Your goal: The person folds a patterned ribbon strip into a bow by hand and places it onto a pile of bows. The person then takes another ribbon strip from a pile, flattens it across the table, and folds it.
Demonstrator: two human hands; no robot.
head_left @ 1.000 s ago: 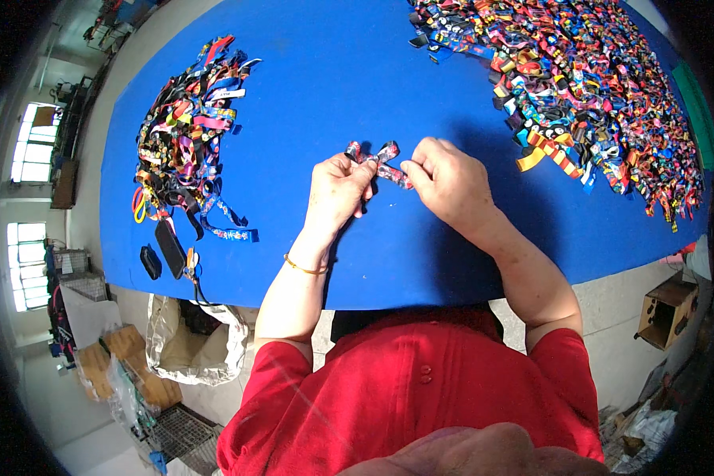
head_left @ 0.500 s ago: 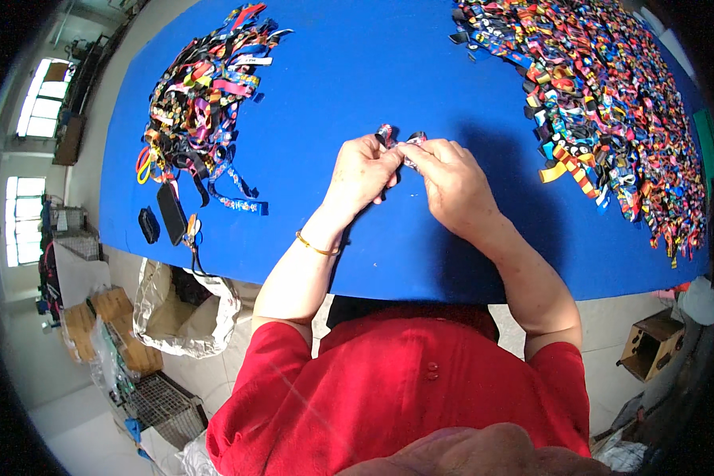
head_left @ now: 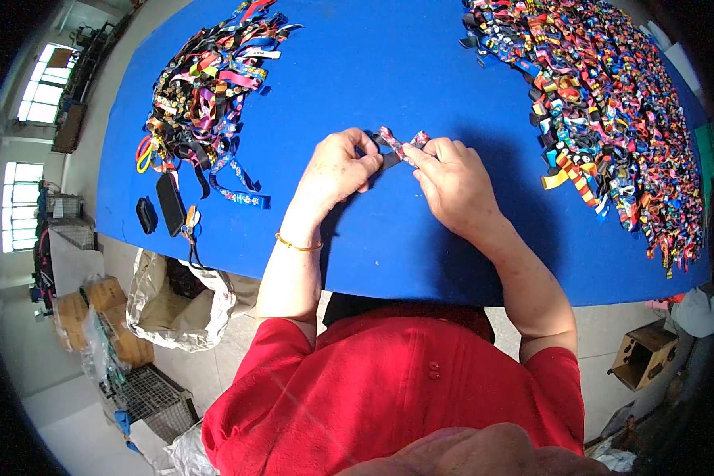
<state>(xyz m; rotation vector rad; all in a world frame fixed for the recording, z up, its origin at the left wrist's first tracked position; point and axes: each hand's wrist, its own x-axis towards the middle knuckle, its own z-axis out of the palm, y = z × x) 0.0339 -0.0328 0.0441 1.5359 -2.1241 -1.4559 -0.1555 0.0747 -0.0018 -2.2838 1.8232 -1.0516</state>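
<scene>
Fabric strap (head_left: pixel 395 143), seemingly looped but not yet laid down, is pinched by the right hand (head_left: pixel 454 181) over the table (head_left: pixel 389 266), inward of its near edge; left hand's (head_left: pixel 335 170) grip unclear, strap pile (head_left: pixel 611 111) toward right edge.

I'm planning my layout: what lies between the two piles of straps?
In the head view: blue tabletop, with the left hand, the right hand and a patterned strap between them.
</scene>
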